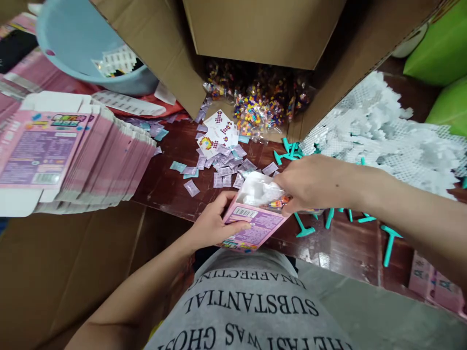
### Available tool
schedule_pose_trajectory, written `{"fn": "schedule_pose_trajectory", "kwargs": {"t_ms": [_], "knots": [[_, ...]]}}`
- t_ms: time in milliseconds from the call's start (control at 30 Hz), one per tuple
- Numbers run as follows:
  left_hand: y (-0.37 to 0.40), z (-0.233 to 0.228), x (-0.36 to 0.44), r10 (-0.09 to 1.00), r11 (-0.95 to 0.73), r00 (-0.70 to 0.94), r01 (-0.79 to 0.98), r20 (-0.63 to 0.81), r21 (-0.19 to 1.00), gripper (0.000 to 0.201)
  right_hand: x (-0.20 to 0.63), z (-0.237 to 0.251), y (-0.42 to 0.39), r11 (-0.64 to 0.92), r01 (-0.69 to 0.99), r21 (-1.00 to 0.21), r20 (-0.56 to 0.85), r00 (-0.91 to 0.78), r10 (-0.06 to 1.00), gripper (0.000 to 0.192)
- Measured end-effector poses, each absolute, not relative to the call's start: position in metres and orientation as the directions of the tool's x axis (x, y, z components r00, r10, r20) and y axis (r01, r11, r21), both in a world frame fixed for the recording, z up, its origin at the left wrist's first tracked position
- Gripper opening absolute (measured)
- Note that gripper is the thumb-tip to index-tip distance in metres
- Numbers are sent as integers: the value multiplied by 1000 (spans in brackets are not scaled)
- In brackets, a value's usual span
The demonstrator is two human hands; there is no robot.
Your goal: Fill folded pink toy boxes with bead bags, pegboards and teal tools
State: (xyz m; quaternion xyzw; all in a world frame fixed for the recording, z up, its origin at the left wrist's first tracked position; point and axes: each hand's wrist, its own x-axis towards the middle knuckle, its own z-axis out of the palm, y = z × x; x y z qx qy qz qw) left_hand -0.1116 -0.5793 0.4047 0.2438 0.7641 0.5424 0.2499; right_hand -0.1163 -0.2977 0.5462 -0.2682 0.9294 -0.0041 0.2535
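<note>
Closest to my camera is a grey shirt (251, 306) printed with black capital letters, filling the bottom of the view. Just above it, my left hand (215, 221) is wrapped around a small pink box (251, 228), thumb lying across its barcode face and fingers curled behind it, so the grip is closed on the box. That box is tilted with its open top facing away from me, held just above the near edge of a dark wooden table (171, 180).

My right hand (314, 182) reaches in from the right; its fingertips are pinched together on a clear packet of colourful beads (279, 203) at the box's mouth. White material (257, 187) already shows inside the opening.

On the table beyond, small purple and teal sachets (222, 170) lie scattered, with printed pattern cards (219, 129) among them. Teal plastic tools (388, 240) lie near my right forearm. A heap of white mesh boards (383, 131) sits at the right. A stack of flat pink cartons (73, 155) sits at the left, with a pale blue basin (83, 48) behind it. A large cardboard box (262, 29) lies open on its side, spilling bags of mixed beads (255, 104).
</note>
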Motion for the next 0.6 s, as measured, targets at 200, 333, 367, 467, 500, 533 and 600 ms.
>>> {"fn": "schedule_pose_trajectory", "kwargs": {"t_ms": [200,333,367,467,500,533,600], "knots": [[-575,401,-116,658,214,-749,86,-78,973,56,-140,518,-311,875,-449,-182,-435,-762,-481,38],[-570,397,-121,667,211,-738,57,-101,976,57,-139,516,-337,872,-466,-150,-439,-759,-481,22],[-571,395,-123,650,193,-754,45,-93,980,57,-141,523,-337,858,-483,-175,-450,-736,-506,24],[-581,384,-127,584,84,-810,-12,-59,996,53,-148,555,-319,789,-512,-338,-397,-683,-613,43],[-584,380,-127,566,43,-822,-34,-52,999,53,-150,564,-311,773,-506,-382,-365,-686,-630,46],[-587,376,-127,551,6,-833,-50,-45,999,54,-151,569,-303,767,-493,-411,-337,-699,-630,47],[-589,371,-126,520,-44,-853,-67,-34,997,56,-150,572,-296,770,-474,-427,-276,-743,-610,46]]}}
